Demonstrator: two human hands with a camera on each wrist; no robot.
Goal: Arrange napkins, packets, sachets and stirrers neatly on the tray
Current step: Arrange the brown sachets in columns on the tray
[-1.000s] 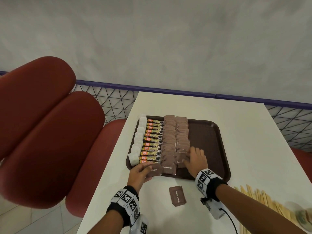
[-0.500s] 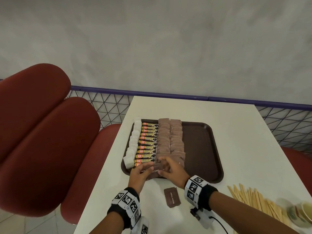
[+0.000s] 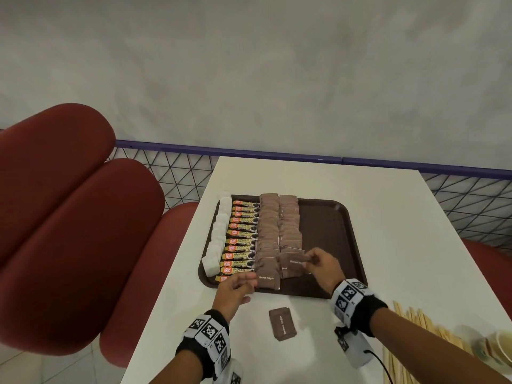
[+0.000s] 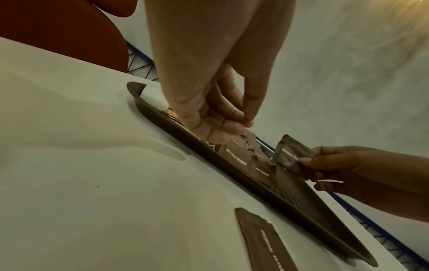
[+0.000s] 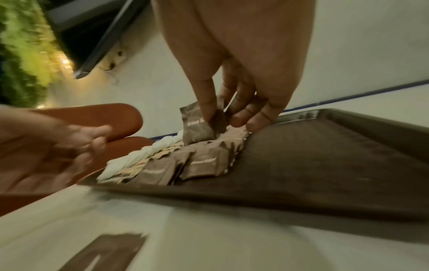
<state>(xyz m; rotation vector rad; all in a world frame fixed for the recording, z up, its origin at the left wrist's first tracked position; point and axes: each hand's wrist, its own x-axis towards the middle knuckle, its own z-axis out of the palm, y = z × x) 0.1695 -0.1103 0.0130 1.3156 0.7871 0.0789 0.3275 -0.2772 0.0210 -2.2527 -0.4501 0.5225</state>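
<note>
Sachets of brown sugar fill two overlapping columns [image 3: 278,234] down the middle of the brown tray [image 3: 329,231], which sits on the white table [image 3: 388,234] beside the red seats [image 3: 69,225]. In the head view, left of them lies one column of eleven granule packets [image 3: 241,242] and, farthest left, a row of white napkins [image 3: 217,239]. One loose sachet [image 3: 282,323] lies on the table near the tray's near edge, between the wrists; wooden stirrers [image 3: 415,328] lie at the near right. The right hand [image 3: 322,268] pinches one held sachet [image 3: 299,260] over the near end of the right column. The left hand [image 3: 234,291] hovers at the near left rim.

From the left wrist, the left hand's [image 4: 209,110] fingers are loosely curled, holding nothing.

From the right wrist, thumb and fingers [image 5: 241,102] grip the held sachet [image 5: 197,128] upright, just above the rows.
</note>
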